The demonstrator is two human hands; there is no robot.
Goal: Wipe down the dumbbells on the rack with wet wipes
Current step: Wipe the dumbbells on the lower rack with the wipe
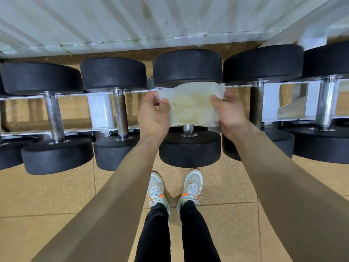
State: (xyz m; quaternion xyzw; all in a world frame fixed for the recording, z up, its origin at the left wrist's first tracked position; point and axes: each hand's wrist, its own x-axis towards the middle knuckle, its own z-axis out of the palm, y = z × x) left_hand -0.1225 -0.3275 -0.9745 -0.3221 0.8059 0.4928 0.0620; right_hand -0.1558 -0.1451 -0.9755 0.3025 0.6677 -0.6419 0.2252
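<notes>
Tan speckled floor tiles (56, 195) run up to a white corrugated wall (132, 19), and a white rack (100, 108) stands against it carrying a row of black-headed dumbbells side by side. The person stands facing the rack, pale shoes (156, 190) on the floor just short of it, with both bare arms reaching forward. The left hand (153, 114) pinches the left edge of the wet wipe (190, 104) between thumb and curled fingers, and the right hand (229, 114) pinches the right edge the same way. The wipe is spread between them and looks yellowish and crumpled. It hangs in front of the handle of the middle dumbbell (189, 148), hiding most of it; only a short chrome stub shows beneath the wipe's lower edge. Whether the wipe touches the handle cannot be told. Neighbouring dumbbells (54, 114) lie on either side with their handles uncovered.
</notes>
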